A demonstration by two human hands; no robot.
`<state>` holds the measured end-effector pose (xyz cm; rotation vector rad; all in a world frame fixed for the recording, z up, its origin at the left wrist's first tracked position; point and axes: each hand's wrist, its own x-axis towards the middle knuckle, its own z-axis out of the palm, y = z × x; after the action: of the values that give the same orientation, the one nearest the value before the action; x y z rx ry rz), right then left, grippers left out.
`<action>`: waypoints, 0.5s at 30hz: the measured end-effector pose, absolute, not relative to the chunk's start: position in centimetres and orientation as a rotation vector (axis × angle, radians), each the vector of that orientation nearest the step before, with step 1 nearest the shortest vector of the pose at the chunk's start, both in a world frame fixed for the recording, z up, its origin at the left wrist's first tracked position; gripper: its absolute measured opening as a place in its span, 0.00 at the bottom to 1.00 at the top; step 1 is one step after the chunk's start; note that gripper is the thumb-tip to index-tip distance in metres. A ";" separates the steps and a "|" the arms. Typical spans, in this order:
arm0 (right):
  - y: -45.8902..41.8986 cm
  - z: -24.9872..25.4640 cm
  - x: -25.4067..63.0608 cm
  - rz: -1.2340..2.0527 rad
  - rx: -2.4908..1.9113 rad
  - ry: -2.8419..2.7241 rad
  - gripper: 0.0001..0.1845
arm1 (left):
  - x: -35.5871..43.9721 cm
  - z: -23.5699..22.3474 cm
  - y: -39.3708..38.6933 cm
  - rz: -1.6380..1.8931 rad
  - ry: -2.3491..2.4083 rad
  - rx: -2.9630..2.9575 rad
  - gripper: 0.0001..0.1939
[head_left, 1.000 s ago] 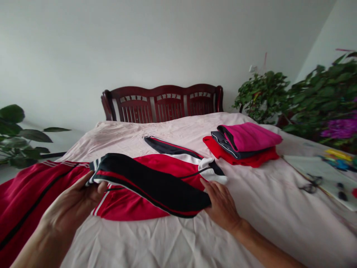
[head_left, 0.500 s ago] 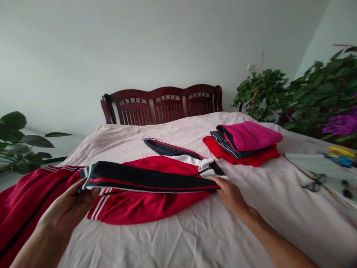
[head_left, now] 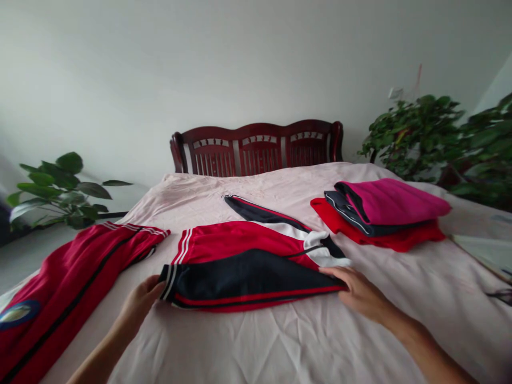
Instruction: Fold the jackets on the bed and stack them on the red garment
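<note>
A red, white and navy track jacket [head_left: 240, 240] lies spread on the bed, its collar pointing right. One navy sleeve with red and white stripes is laid across the front of its body. At the striped cuff, my left hand [head_left: 146, 293] pinches the sleeve end between thumb and fingers. My right hand [head_left: 356, 290] grips the shoulder end of the same sleeve, below the white collar. The other sleeve [head_left: 264, 212] stretches away toward the headboard. To the left lies another red garment [head_left: 76, 288] with a black stripe and a round badge.
A folded stack of clothes, with a magenta piece [head_left: 394, 201] on top, sits at the right of the pale bedsheet [head_left: 256, 352]. Behind stands a dark wooden headboard [head_left: 256, 152]. Leafy plants flank the bed at left [head_left: 68, 186] and right [head_left: 420, 133].
The held sleeve has come down from above the jacket onto its front, covering the lower red part. The view has turned left, so the scene sits further right.
</note>
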<state>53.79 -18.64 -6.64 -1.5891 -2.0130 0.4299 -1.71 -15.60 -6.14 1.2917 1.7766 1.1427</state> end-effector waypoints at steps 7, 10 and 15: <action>-16.5 -6.9 50.5 0.252 -1.646 -1.944 0.24 | -1.3 -5.8 -14.2 1.070 1.971 1.461 0.23; -15.6 -7.8 49.1 -0.019 -1.664 -2.002 0.21 | -1.7 -5.5 -14.1 1.063 1.960 1.475 0.24; -15.2 -8.2 48.8 -0.077 -1.863 -2.054 0.18 | -2.9 -5.4 -14.7 1.150 1.921 1.432 0.25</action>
<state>48.78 -15.24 -8.18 -1.8628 -2.0540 -0.0770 -2.88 -14.73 -5.43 1.4320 1.9208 1.1501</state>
